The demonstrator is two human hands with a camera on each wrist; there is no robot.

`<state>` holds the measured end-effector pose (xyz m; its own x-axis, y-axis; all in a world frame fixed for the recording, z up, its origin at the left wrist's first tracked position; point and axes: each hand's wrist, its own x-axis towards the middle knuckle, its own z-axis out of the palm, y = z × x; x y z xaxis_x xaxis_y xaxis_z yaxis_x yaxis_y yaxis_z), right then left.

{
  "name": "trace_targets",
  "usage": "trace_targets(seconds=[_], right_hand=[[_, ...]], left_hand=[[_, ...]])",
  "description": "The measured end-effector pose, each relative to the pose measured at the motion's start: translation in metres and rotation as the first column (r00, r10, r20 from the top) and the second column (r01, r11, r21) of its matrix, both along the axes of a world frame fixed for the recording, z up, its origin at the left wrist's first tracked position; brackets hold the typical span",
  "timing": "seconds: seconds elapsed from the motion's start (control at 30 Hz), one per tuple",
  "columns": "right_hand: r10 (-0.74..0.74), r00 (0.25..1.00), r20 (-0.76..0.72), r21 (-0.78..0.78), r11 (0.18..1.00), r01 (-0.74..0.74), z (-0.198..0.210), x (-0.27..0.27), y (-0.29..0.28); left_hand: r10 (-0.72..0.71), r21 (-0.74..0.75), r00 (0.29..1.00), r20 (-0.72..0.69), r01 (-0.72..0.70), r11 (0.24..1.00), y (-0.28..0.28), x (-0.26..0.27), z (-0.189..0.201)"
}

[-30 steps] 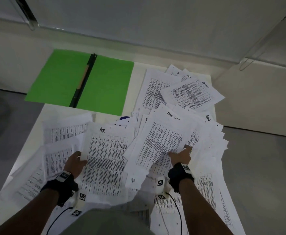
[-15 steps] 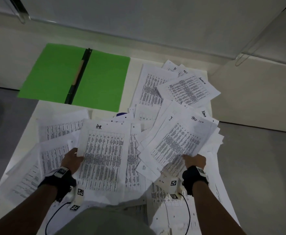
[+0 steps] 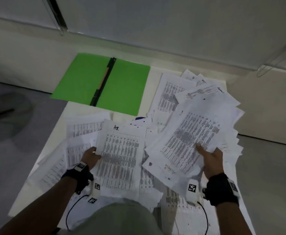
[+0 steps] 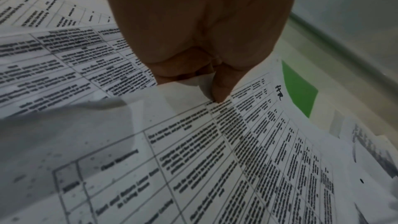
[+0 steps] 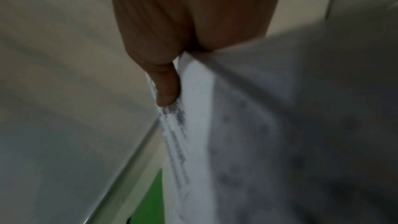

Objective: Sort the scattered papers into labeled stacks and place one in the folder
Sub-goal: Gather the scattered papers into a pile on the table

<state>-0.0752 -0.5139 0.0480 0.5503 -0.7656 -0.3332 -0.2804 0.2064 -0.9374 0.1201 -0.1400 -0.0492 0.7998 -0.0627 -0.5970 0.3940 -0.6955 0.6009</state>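
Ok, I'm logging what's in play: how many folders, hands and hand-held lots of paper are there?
Folders: 1, the green folder
Hands: 2, left hand and right hand
Held paper: 2, the HR sheet in the left, a fanned bundle in the right
Total: 5
The loose sheets overlap too much to count.

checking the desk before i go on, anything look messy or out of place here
Yes. The printed papers lie fanned and overlapping at odd angles, unstacked. The left hand pinches the HR sheet; the right hand grips a skewed bundle. The green folder lies open, holding no sheets.
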Motion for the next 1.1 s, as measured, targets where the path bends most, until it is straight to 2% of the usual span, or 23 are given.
trace_targets(seconds=[0.1, 0.2, 0.33, 0.47, 0.53, 0.6, 0.67, 0.73, 0.83, 0.9, 1.0, 1.1], right_hand=[[0.102, 0.984, 0.144, 0.078, 0.99, -0.114, 0.017, 0.005, 0.022], [0.178, 0.968, 0.174, 0.092, 0.976, -0.196, 0.019, 0.013, 0.046], [0.304, 0.948, 0.093, 0.105, 0.944, -0.313, 0.002, 0.019, 0.084], [0.322, 0.945, -0.059, 0.177, 0.935, -0.308, -0.039, 0.021, 0.117], [0.342, 0.923, -0.174, 0.142, 0.937, -0.32, -0.06, 0.02, 0.13], [0.347, 0.901, -0.259, 0.058, 0.937, -0.345, -0.062, 0.025, 0.143], [0.376, 0.897, -0.233, 0.0, 0.922, -0.387, -0.041, 0.037, 0.156], [0.464, 0.868, -0.179, -0.036, 0.878, -0.477, -0.012, 0.054, 0.169], [0.588, 0.809, -0.01, -0.013, 0.809, -0.588, 0.033, 0.075, 0.187], [0.587, 0.806, 0.077, 0.019, 0.807, -0.59, 0.052, 0.085, 0.192], [0.533, 0.835, 0.135, 0.082, 0.834, -0.545, 0.056, 0.096, 0.191], [0.518, 0.852, 0.074, 0.142, 0.84, -0.523, 0.033, 0.092, 0.19]], left_hand=[[0.055, -0.039, 0.998, -0.019, -0.055, 0.998, 0.013, 0.002, 0.005], [0.055, -0.081, 0.998, -0.039, -0.058, 0.995, 0.038, 0.002, 0.008], [0.155, -0.143, 0.985, -0.072, -0.164, 0.976, 0.076, -0.005, 0.015], [0.241, -0.144, 0.968, -0.068, -0.249, 0.958, 0.116, -0.018, 0.01], [0.278, -0.151, 0.955, -0.105, -0.291, 0.945, 0.131, -0.026, 0.01], [0.291, -0.145, 0.95, -0.111, -0.305, 0.941, 0.139, -0.032, 0.01], [0.299, -0.155, 0.95, -0.095, -0.311, 0.938, 0.142, -0.037, 0.01], [0.315, -0.157, 0.943, -0.107, -0.328, 0.931, 0.146, -0.039, 0.009], [0.308, -0.13, 0.945, -0.11, -0.321, 0.938, 0.152, -0.038, 0.005], [0.322, -0.145, 0.941, -0.107, -0.335, 0.931, 0.154, -0.037, 0.003], [0.337, -0.175, 0.936, -0.104, -0.35, 0.92, 0.158, -0.033, 0.003], [0.319, -0.159, 0.944, -0.084, -0.329, 0.931, 0.16, -0.031, 0.009]])
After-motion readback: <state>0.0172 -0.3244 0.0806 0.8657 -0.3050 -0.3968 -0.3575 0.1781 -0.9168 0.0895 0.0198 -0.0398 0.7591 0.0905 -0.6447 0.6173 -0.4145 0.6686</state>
